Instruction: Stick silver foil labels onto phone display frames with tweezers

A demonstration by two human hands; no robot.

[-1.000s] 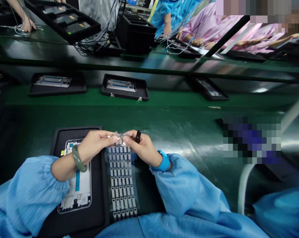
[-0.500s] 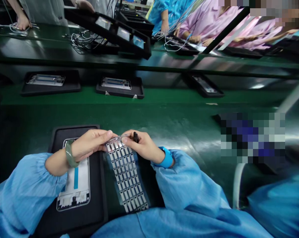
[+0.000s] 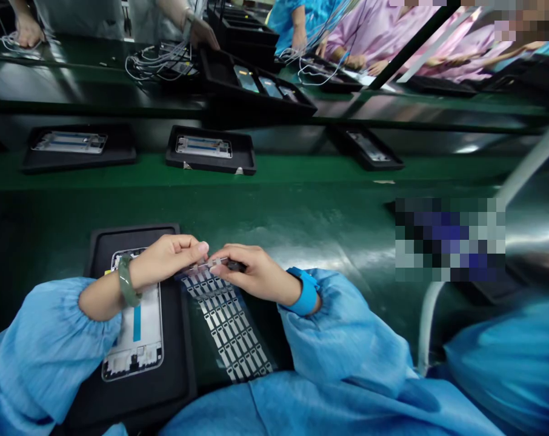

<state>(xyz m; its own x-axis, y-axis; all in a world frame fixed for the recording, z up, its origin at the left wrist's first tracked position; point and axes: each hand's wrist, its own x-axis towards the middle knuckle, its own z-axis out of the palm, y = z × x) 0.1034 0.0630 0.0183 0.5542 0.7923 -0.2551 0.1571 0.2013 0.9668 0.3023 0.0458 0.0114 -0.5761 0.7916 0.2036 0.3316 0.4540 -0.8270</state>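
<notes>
A clear sheet of small silver stickers [image 3: 232, 330], set in rows, slopes down towards my body. My left hand [image 3: 172, 257] is closed, thumb and fingers pinching the far edge of the sheet. My right hand [image 3: 256, 274] is closed too, its fingertips at the same edge, with a slim dark tool [image 3: 236, 265] in its grip; the tool's kind is unclear. Under my left wrist lies a silver phone frame [image 3: 148, 330] with a blue strip, partly covered by my arm. It rests in a black tray [image 3: 178, 369].
Along the far side of the green bench [image 3: 302, 212] stand black trays [image 3: 240, 142] holding phone frames. Behind a raised ledge, co-workers' hands [image 3: 29, 30] are among white cables [image 3: 159, 63] and a tilted black tray [image 3: 274, 103]. A pale curved tube [image 3: 426, 327] rises at right.
My right hand has turned, and the dark tool now lies lower, along its fingers. The far end of the sheet has bent and shifted left. Across the bench, the tilted tray has moved right.
</notes>
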